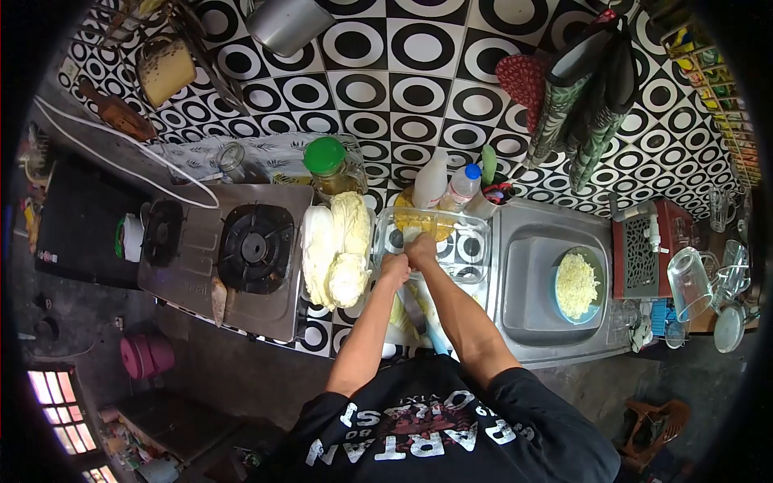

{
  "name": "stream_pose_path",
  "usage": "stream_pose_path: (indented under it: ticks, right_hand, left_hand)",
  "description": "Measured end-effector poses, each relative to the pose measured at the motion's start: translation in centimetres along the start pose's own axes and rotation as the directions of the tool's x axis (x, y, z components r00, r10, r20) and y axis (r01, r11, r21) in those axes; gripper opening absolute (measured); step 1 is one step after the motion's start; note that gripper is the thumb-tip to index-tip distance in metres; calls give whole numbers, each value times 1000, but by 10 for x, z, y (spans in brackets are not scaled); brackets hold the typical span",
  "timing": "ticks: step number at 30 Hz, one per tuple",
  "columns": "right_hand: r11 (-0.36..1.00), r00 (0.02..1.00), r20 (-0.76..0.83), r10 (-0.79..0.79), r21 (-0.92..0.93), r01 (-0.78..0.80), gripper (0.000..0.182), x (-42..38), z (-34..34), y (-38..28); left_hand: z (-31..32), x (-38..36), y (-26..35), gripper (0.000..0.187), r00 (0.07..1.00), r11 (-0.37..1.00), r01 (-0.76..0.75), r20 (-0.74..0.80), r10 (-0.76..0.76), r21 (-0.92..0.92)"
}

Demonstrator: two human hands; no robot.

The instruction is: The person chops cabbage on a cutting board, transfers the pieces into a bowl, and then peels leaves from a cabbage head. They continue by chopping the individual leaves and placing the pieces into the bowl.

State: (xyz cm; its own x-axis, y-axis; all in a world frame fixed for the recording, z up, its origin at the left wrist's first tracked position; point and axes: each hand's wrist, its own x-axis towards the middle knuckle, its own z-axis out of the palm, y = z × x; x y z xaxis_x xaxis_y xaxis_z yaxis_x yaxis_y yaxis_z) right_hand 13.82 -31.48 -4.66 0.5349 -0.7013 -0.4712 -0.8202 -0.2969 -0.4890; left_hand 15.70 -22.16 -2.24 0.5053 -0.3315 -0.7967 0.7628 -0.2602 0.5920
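My left hand (394, 266) is curled at the near left corner of a clear rectangular container (475, 241); I cannot tell whether it holds anything. Just beyond it, my right hand (421, 247) reaches over the container's near rim, fingers closed on a small pale piece of vegetable (411, 234). Yellow chopped pieces (420, 220) lie at the container's far end. A halved napa cabbage (338, 245) lies to the left of my hands. Under my forearms, a knife (414, 310) rests on a cutting board.
A two-burner gas stove (241, 245) stands at the left. The steel sink (531, 282) on the right holds a blue plate of pale shredded food (577, 284). A green-lidded jar (328, 165), bottles (448, 183) and glassware (692, 282) line the back and right.
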Motion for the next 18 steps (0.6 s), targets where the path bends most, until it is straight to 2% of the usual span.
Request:
stream_pose_path:
  ticks: [4, 6, 9, 12, 16, 18]
  right_hand:
    - [999, 999, -14, 31, 21, -31, 31, 0, -8, -8]
    - [998, 997, 62, 49, 46, -52, 30, 0, -14, -9]
    - [996, 992, 97, 78, 27, -81, 35, 0, -19, -13]
    - [999, 997, 66, 33, 3, -34, 37, -3, -20, -16]
    - [998, 998, 29, 54, -17, -54, 40, 2, -13, -15]
    - [994, 994, 71, 84, 58, -88, 42, 5, -11, -12]
  left_hand:
    - [-4, 0, 1, 13, 999, 998, -31, 34, 29, 59]
    - [-3, 3, -2, 13, 994, 992, -89, 68, 83, 90]
    - [-5, 2, -2, 15, 991, 986, -101, 98, 88, 135]
    - [-6, -9, 0, 18, 981, 972, -176, 104, 161, 157]
    - [-7, -18, 3, 21, 976, 948, -216, 69, 205, 234]
    - [-8, -22, 5, 16, 975, 942, -212, 125, 185, 262]
